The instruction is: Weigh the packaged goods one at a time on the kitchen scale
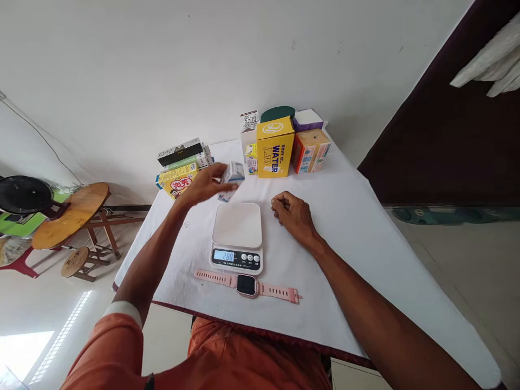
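Note:
My left hand [209, 184] grips a small white and blue box [233, 176], blurred by motion, just above and behind the scale. The white digital scale [238, 225] has a bare plate, and its lit display seems to read 288. Right of the scale, my right hand [293, 214] rests on the white cloth with its fingers curled; whether anything is inside is hidden. A pink-strapped smartwatch [246, 285] lies stretched out in front of the scale.
Behind the hands stand a yellow box [275, 149], an orange box [311, 151], a white carton [249, 130] and a dark green round lid [278, 113]. At the left lie stacked boxes [179, 179]. A wooden table [83, 208] with a black pan [24, 194] is farther left.

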Tool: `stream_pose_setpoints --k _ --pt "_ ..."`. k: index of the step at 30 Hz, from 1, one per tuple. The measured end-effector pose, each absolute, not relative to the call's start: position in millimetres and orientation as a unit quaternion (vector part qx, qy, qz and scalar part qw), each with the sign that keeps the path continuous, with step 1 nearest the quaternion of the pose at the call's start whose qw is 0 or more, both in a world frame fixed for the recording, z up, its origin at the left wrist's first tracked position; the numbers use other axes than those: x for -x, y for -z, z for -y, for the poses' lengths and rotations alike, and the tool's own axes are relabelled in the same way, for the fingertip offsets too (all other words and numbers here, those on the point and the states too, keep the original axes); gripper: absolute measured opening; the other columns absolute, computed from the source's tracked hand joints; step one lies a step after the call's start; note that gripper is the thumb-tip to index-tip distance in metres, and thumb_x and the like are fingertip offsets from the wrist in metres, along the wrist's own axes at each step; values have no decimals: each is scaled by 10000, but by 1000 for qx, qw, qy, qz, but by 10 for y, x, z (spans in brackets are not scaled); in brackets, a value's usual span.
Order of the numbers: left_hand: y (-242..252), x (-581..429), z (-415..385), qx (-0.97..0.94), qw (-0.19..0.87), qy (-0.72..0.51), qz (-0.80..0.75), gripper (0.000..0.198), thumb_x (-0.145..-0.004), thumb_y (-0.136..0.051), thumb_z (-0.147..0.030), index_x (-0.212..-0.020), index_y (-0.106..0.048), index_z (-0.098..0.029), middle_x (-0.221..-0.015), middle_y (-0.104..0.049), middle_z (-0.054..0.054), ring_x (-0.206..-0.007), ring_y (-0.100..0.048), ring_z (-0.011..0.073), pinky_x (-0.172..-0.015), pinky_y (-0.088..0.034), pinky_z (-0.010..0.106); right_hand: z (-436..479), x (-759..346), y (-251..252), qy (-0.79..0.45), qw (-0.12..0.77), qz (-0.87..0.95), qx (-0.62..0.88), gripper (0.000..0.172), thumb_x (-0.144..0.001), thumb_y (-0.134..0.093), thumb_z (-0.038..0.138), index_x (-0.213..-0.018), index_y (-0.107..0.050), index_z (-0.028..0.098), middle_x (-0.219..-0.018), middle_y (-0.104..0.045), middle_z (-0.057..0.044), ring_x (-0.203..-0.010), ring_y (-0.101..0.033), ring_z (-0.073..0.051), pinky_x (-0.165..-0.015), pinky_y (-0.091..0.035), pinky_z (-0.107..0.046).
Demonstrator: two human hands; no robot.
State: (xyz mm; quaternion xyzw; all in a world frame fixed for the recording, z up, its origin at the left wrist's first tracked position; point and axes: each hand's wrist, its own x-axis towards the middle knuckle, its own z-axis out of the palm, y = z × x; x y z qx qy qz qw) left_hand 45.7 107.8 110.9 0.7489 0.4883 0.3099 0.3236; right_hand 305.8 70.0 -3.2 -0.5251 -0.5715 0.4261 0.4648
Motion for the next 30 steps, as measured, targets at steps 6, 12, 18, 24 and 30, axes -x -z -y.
stream_pose_setpoints --k 6,12,18,24,30 --pt "-768 -511 -1945 -652 394 -411 -501 440 -631 -952 -341 -922 -671 -167 -954 -725 61 -1032 -671 265 -957 -529 410 -711 -3063 30 -421 464 575 526 234 -862 -569 457 -837 -611 227 -741 -669 -26 -592 -600 -154 -496 -471 -264" --pt "-513 -654 -2275 -650 431 -415 -469 476 -639 -930 -339 -1007 -691 -156 -997 -745 70 -1046 -682 260 -948 -542 379 -715 -3069 5 -424 456 577 528 234 -879 -554 454 -816 -597 234 -731 -663 -20 -596 -610 -160 -497 -469 -267" --pt "-425 -784 -2424 -655 458 -399 -449 660 -695 -893 -316 -1286 -663 -134 -1249 -721 147 -1188 -678 303 -1023 -543 411 -721 -3069 3 -423 449 580 532 239 -881 -554 458 -821 -599 231 -732 -667 -25 -583 -601 -158 -511 -476 -274" --pt "-314 -691 -2279 -634 421 -393 -515 993 -702 -888 -291 -1577 -431 -177 -1499 -553 223 -1382 -566 370 -1135 -481 549 -712 -3078 18 -425 452 578 531 276 -875 -573 494 -831 -610 225 -744 -672 -38 -591 -597 -161 -492 -468 -270" --pt "-610 -265 -1583 -721 0 -399 -566 644 -904 -748 -311 -1489 -491 -228 -1448 -574 182 -1370 -542 341 -1179 -442 562 -730 -3073 56 -427 447 572 539 290 -852 -607 505 -841 -633 216 -749 -679 -49 -578 -592 -159 -477 -470 -269"
